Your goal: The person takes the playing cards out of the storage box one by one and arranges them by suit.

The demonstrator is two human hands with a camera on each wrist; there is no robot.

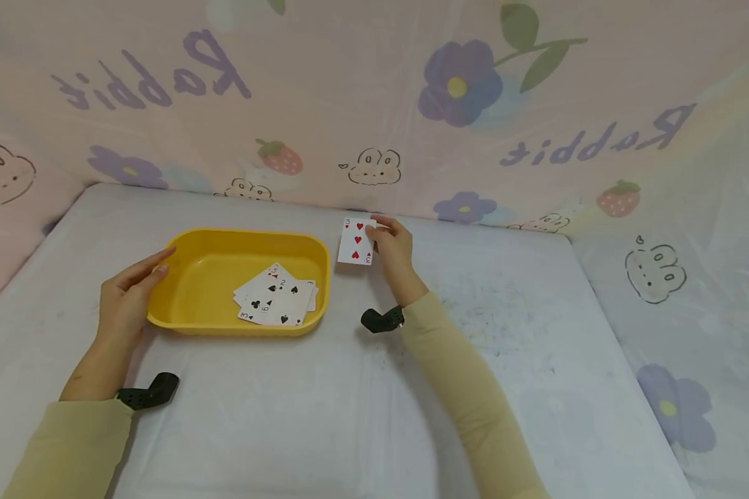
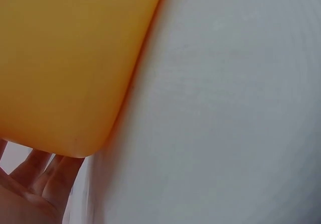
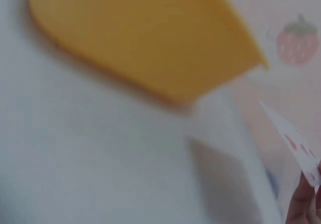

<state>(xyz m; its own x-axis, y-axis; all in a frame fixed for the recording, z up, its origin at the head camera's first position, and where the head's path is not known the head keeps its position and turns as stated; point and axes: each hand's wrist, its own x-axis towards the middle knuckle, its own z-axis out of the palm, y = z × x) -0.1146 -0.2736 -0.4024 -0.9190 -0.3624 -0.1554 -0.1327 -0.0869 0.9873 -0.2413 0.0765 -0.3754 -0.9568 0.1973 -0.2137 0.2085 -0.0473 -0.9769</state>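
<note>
My right hand (image 1: pixel 394 251) pinches a three of hearts playing card (image 1: pixel 356 242), face up, just past the right end of a yellow plastic tub (image 1: pixel 262 331). In the right wrist view the card (image 3: pixel 296 146) tilts steeply, clear of the table, with its shadow on the cloth. My left hand (image 1: pixel 125 298) holds the tub's left end, thumb and index finger at the rim. The left wrist view has fingers (image 2: pixel 62 181) reaching behind the tub's wall. Several overlapping cards (image 1: pixel 274 298) lie face up inside, towards the tub's right end.
A white cloth (image 1: pixel 274 416) covers the table, with bluish smudges right of the tub. Behind and at both sides hangs a pink curtain (image 1: pixel 324 83) printed with flowers, rabbits and strawberries. Each wrist wears a black camera mount (image 1: pixel 382 320).
</note>
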